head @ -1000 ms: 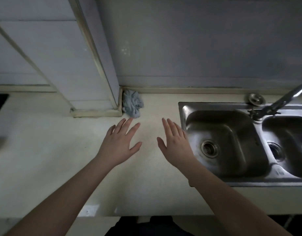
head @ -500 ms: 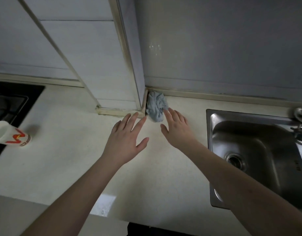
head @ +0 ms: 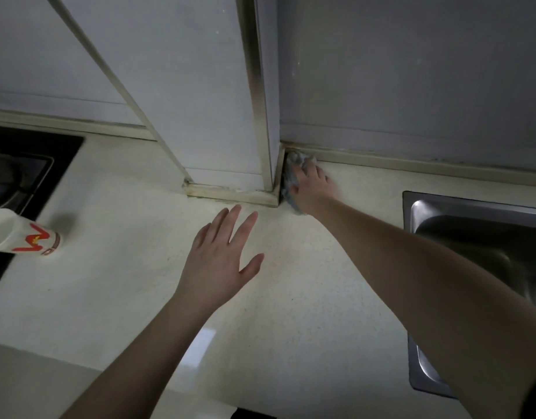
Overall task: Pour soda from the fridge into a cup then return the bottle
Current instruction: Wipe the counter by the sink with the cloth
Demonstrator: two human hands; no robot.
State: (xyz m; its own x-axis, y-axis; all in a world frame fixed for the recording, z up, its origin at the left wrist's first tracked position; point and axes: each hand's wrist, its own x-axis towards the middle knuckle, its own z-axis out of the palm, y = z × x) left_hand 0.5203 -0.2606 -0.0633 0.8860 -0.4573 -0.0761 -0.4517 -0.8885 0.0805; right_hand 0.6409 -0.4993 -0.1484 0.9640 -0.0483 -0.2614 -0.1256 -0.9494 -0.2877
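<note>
At the far left edge a stove [head: 16,173] is set into the bench [head: 124,285], and just in front of it a paper cup [head: 22,235] with red lettering stands on the bench, seen from above and partly cut off by the frame. No soda bottle and no fridge are in view, so pouring looks not yet begun.

The left hand [head: 218,261] hovers over the middle of the bench, fingers straight and spread, holding nothing. Behind it a white cabinet panel [head: 200,116] comes down to the bench.

In the corner beside that panel the right hand [head: 310,184] lies on a crumpled blue cloth [head: 288,179], fingers curving over it; whether the grip has closed or merely presses I cannot tell.

The step seems to be taking up the cloth. To do it well, gather the whole bundle into the palm and lift it clear of the corner, so no loose end drags. A steel sink [head: 472,231] lies at the right.
</note>
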